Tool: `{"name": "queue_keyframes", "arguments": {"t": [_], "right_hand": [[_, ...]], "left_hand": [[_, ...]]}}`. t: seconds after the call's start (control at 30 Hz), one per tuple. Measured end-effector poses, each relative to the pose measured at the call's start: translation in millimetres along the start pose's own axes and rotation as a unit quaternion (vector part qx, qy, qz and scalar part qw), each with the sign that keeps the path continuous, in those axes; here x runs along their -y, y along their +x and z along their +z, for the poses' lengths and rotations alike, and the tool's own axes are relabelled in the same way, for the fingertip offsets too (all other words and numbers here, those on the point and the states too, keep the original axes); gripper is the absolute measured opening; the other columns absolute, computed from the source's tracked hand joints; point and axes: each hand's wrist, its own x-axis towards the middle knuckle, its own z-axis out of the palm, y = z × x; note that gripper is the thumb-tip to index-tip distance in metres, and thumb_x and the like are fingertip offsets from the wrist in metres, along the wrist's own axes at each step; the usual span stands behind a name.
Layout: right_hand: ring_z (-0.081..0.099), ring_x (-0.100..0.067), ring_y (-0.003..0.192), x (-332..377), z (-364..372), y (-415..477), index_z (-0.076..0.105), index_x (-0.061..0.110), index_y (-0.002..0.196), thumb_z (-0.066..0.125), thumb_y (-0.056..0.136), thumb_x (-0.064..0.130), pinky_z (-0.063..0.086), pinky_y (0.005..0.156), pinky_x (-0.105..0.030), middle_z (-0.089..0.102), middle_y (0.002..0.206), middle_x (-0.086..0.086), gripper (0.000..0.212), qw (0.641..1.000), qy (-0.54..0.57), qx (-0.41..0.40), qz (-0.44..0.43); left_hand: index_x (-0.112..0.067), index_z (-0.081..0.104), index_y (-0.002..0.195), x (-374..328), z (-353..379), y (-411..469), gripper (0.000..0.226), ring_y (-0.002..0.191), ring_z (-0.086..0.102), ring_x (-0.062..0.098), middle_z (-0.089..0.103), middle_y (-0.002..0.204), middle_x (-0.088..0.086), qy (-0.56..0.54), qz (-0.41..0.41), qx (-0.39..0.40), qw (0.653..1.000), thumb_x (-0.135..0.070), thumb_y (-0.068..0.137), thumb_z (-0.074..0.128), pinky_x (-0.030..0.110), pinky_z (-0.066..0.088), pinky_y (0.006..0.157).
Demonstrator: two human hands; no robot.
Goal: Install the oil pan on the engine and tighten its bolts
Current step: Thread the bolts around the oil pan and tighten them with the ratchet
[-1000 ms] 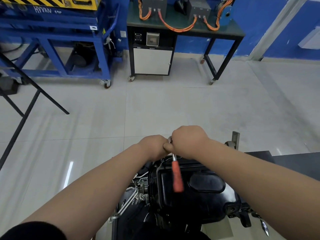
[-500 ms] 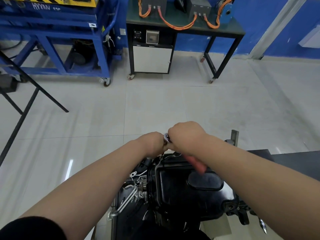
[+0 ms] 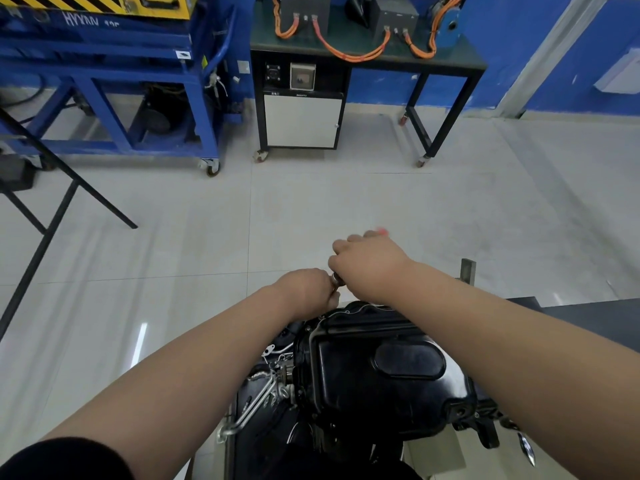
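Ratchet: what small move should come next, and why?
Probably the right hand should swing the ratchet handle back toward the person for a tightening stroke. Its orange tip points away, and the left hand holds the head at the far rim of the oil pan.

Pale tiled floor (image 3: 346, 209) carries a blue wheeled frame (image 3: 100, 53) far left, a black caster bench (image 3: 460, 62) w/ orange cables (image 3: 349, 55) on top, & thin black legs (image 3: 53, 221) at left edge. Engine (image 3: 284, 382), oil pan (image 3: 374, 375) up, sits on a pale surface (image 3: 433, 452), mostly hidden.
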Motion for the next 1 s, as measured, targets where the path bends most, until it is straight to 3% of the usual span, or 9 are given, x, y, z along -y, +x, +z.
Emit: {"name": "queue_keyframes", "arguments": {"t": [0.1,0.23,0.33,0.47,0.57,0.67,0.8,0.87,1.0], "right_hand": [[0.055,-0.022,0.086,-0.9,-2.4,0.1,0.059,0.022,0.085,0.051,0.088,0.025,0.035,0.073,-0.033,0.058,0.099,0.000,0.010,1.000,0.017,0.005,0.021],[0.047,-0.024,0.069,11.1,2.2,1.1,0.047,0.021,0.071,0.041,0.088,0.052,0.031,0.055,-0.027,0.047,0.073,-0.001,0.036,0.973,0.152,0.078,0.157],[0.052,-0.022,0.071,6.2,1.2,-1.4,0.054,0.018,0.075,0.048,0.089,0.042,0.032,0.056,-0.026,0.056,0.087,-0.002,0.028,0.987,0.121,0.052,0.088],[0.051,-0.023,0.103,-7.1,4.1,-4.9,0.056,0.019,0.109,0.052,0.089,0.019,0.033,0.076,-0.034,0.049,0.111,-0.002,0.021,0.999,0.036,-0.021,-0.028],[0.055,-0.023,0.085,5.2,2.6,-3.9,0.060,0.023,0.092,0.048,0.090,0.036,0.031,0.068,-0.030,0.056,0.096,-0.001,0.017,0.999,0.033,-0.011,0.027],[0.047,-0.023,0.066,14.2,2.6,-2.0,0.054,0.024,0.076,0.043,0.088,0.052,0.025,0.050,-0.024,0.047,0.069,0.002,0.033,0.980,0.127,0.061,0.141],[0.054,-0.023,0.086,7.3,1.4,-4.8,0.059,0.020,0.097,0.051,0.090,0.024,0.033,0.063,-0.028,0.056,0.103,-0.001,0.012,0.999,0.047,0.016,0.015],[0.051,-0.023,0.100,-2.7,0.9,-6.5,0.057,0.019,0.107,0.051,0.088,0.015,0.035,0.074,-0.033,0.050,0.110,-0.002,0.021,0.998,0.029,-0.013,-0.048],[0.051,-0.024,0.073,7.2,2.4,-7.3,0.055,0.021,0.077,0.046,0.088,0.043,0.031,0.061,-0.028,0.055,0.084,-0.002,0.026,0.997,0.062,0.015,0.048]], "left_hand": [[-0.015,0.047,0.072,0.9,0.5,-0.9,0.033,0.073,0.053,0.026,0.062,0.087,0.009,-0.012,-0.013,0.001,1.000,-0.032,0.095,0.031,0.029,0.036,0.059],[-0.020,0.038,0.058,-1.1,-3.7,-0.8,0.026,0.067,0.048,0.025,0.053,0.074,0.003,-0.038,-0.054,0.037,0.997,-0.017,0.083,0.037,0.025,0.032,0.052],[-0.013,0.046,0.072,-0.5,-0.8,-1.8,0.025,0.072,0.053,0.027,0.063,0.085,0.011,-0.030,-0.030,0.012,0.999,-0.024,0.092,0.035,0.028,0.035,0.055],[-0.010,0.056,0.085,-3.2,3.7,-1.3,0.035,0.077,0.055,0.027,0.063,0.089,0.012,0.003,0.005,-0.015,1.000,-0.032,0.095,0.031,0.029,0.035,0.060],[-0.014,0.046,0.065,-0.4,-1.0,-1.5,0.035,0.068,0.050,0.024,0.056,0.071,0.005,-0.019,-0.037,0.011,0.999,-0.032,0.092,0.032,0.028,0.036,0.058],[-0.015,0.044,0.062,0.3,-3.8,-0.8,0.022,0.067,0.049,0.023,0.060,0.077,0.006,-0.040,-0.046,0.053,0.997,-0.017,0.083,0.037,0.026,0.036,0.055],[-0.008,0.060,0.085,-3.5,1.1,-2.3,0.034,0.080,0.059,0.028,0.064,0.089,0.012,-0.012,-0.010,0.015,1.000,-0.029,0.093,0.034,0.029,0.039,0.062],[-0.009,0.062,0.092,-5.2,4.5,-1.6,0.038,0.087,0.059,0.028,0.064,0.095,0.012,0.010,0.009,0.000,1.000,-0.031,0.095,0.031,0.030,0.038,0.064],[-0.018,0.043,0.064,-3.3,1.4,-2.1,0.027,0.071,0.050,0.023,0.056,0.076,0.002,-0.039,-0.044,0.019,0.998,-0.029,0.088,0.035,0.027,0.037,0.059]]}}
